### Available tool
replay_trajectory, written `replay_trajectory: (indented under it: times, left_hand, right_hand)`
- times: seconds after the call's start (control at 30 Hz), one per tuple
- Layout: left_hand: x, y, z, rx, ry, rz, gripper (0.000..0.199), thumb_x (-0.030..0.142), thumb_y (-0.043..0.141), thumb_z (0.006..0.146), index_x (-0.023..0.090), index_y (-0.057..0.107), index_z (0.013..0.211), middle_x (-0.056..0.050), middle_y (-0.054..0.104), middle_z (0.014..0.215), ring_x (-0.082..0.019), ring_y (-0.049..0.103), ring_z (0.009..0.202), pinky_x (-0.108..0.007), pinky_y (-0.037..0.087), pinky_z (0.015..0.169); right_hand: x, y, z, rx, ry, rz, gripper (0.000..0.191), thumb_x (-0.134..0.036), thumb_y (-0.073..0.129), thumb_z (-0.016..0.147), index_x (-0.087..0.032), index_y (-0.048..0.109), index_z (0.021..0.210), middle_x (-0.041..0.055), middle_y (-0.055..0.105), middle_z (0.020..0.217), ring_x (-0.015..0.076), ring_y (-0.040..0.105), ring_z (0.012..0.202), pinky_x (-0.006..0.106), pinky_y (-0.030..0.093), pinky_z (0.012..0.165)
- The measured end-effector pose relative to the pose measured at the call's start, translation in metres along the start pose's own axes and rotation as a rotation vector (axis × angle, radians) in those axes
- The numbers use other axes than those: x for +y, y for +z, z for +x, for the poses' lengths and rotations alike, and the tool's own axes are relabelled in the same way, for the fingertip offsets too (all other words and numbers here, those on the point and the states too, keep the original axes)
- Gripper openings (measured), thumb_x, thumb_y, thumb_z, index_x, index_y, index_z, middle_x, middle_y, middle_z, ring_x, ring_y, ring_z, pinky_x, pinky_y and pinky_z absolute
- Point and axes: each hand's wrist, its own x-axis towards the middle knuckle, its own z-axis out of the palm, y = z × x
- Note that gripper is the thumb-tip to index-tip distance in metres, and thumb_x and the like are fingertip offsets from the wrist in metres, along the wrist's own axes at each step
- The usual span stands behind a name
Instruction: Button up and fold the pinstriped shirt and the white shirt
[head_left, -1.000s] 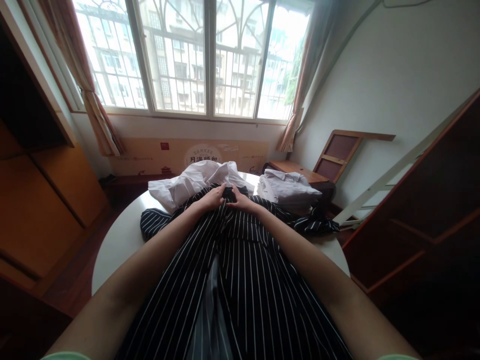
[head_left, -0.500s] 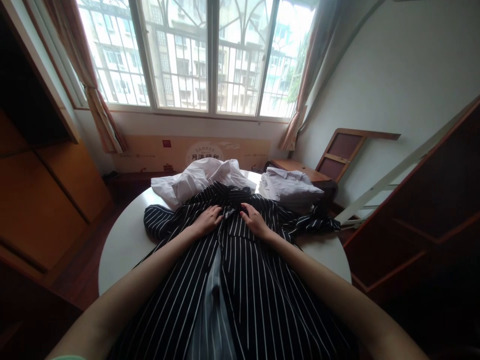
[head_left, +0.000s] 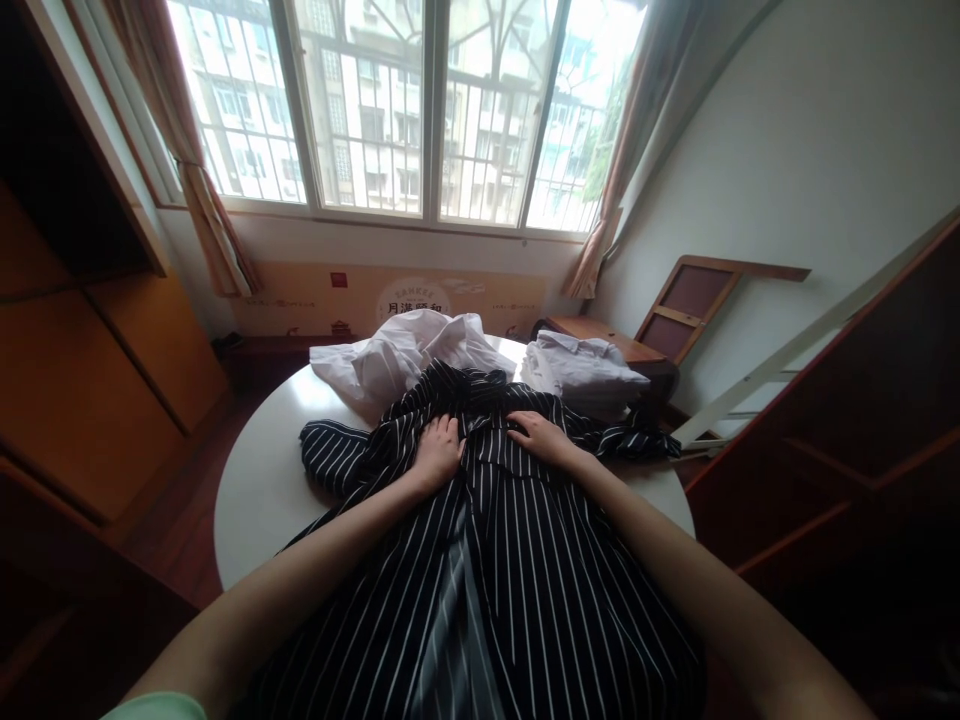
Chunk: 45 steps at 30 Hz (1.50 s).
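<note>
A long black shirt (head_left: 547,560) with thin white stripes lies front up across the round table, its lower part running toward me over the near edge. Its front opening is parted lower down, where greyish inner cloth shows. My left hand (head_left: 439,455) rests on the upper front, left of the opening, fingers stretched and lying on the cloth. On the other side my right hand (head_left: 541,438) touches the shirt with fingers extended, just below the bunched collar. One sleeve is folded at the left; the other lies crumpled at the right.
Behind the collar is a crumpled white garment (head_left: 409,352). A stack of folded white clothes (head_left: 585,366) stands at the back right of the white table (head_left: 251,480). Beyond are a wooden chair (head_left: 679,310), a window and orange cabinets (head_left: 127,400) at left.
Both hands have shifted right over the shirt, the right one more, so the gap between them is a little wider. The cloth near the collar lies differently. The view has turned slightly.
</note>
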Motion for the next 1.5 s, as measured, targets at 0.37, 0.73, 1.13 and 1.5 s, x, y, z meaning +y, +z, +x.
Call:
replay_trajectory:
  times: [0.37,0.73,1.13,1.5]
  left_hand:
    - [-0.007,-0.022,0.023,-0.049,0.149,0.005,0.029,0.023,0.03,0.087,0.016,0.054,0.102,-0.008,0.063,0.1,-0.02,0.055,0.096,-0.03,0.042,0.081]
    - [-0.001,-0.008,-0.002,0.096,0.208,-0.015,0.035,0.021,0.043,0.08,0.018,0.046,0.115,-0.008,0.054,0.099,-0.021,0.048,0.094,-0.032,0.042,0.082]
    - [-0.004,-0.007,0.003,0.023,0.178,-0.24,0.018,0.019,0.044,0.078,0.015,0.057,0.092,-0.008,0.059,0.102,-0.02,0.05,0.101,-0.032,0.039,0.091]
    - [0.001,0.001,0.034,0.054,-0.051,-0.23,0.016,0.025,0.053,0.078,0.016,0.062,0.087,-0.009,0.061,0.09,-0.021,0.055,0.089,-0.032,0.043,0.08]
  right_hand:
    - [-0.05,-0.001,0.052,-0.101,-0.022,0.178,0.027,-0.005,0.045,0.069,-0.016,0.066,0.082,0.004,0.066,0.092,0.016,0.058,0.091,0.023,0.041,0.084]
    - [-0.052,0.001,0.069,0.008,0.287,0.112,0.039,-0.028,0.063,0.068,-0.017,0.053,0.104,0.0064,0.066,0.079,0.0212,0.063,0.076,0.029,0.045,0.069]
    - [-0.065,0.031,0.052,0.285,0.288,0.183,0.035,-0.023,0.054,0.072,-0.012,0.049,0.105,0.0139,0.056,0.106,0.0233,0.052,0.101,0.033,0.04,0.087]
    - [-0.063,0.042,0.037,0.384,0.353,0.162,0.007,-0.016,0.051,0.07,-0.017,0.054,0.077,0.0085,0.057,0.087,0.0196,0.055,0.082,0.031,0.043,0.078]
